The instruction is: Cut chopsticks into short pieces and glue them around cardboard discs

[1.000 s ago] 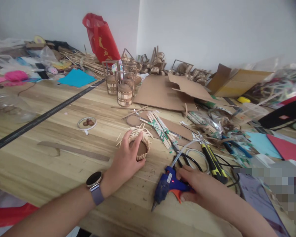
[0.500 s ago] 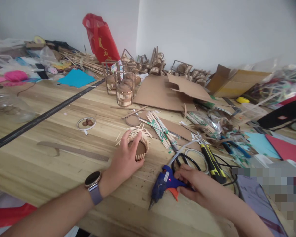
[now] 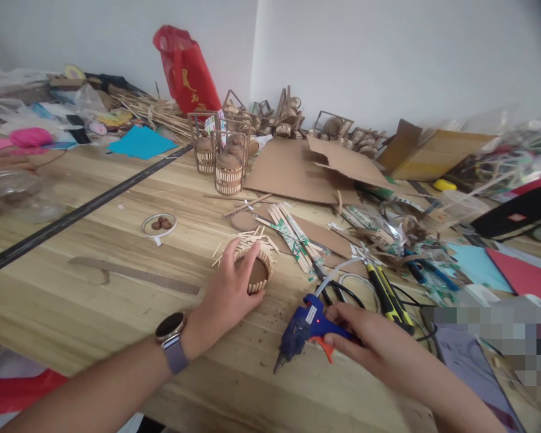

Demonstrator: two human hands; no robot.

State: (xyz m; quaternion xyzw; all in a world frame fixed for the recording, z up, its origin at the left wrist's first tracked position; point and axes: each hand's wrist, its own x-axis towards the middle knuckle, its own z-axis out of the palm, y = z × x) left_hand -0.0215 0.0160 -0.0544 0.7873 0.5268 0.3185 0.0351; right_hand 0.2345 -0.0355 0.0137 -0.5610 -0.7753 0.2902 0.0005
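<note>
My left hand (image 3: 232, 288), with a watch on its wrist, is curled round a small round basket (image 3: 260, 273) with a cardboard base and a wall of short upright sticks. Part of its near left side is hidden by the hand. In my right hand (image 3: 349, 331) is a blue hot glue gun (image 3: 304, 328), gripped by its handle. Its nozzle points down and left, over the bare wood, and a glue stick runs out of its back. Loose short sticks (image 3: 268, 242) lie just behind the basket, near a cardboard disc (image 3: 243, 221).
Behind the glue gun lie a yellow and black utility knife (image 3: 390, 297), scissors (image 3: 338, 293) and green-printed paper strips (image 3: 295, 237). A tape ring (image 3: 159, 226) encloses several brown beads. Finished lidded baskets (image 3: 228, 171) stand farther back, beside cardboard sheets (image 3: 293, 168).
My right hand has shifted slightly to the right and tilted the glue gun a little, its nozzle also rising slightly. My left hand stays on the basket.
</note>
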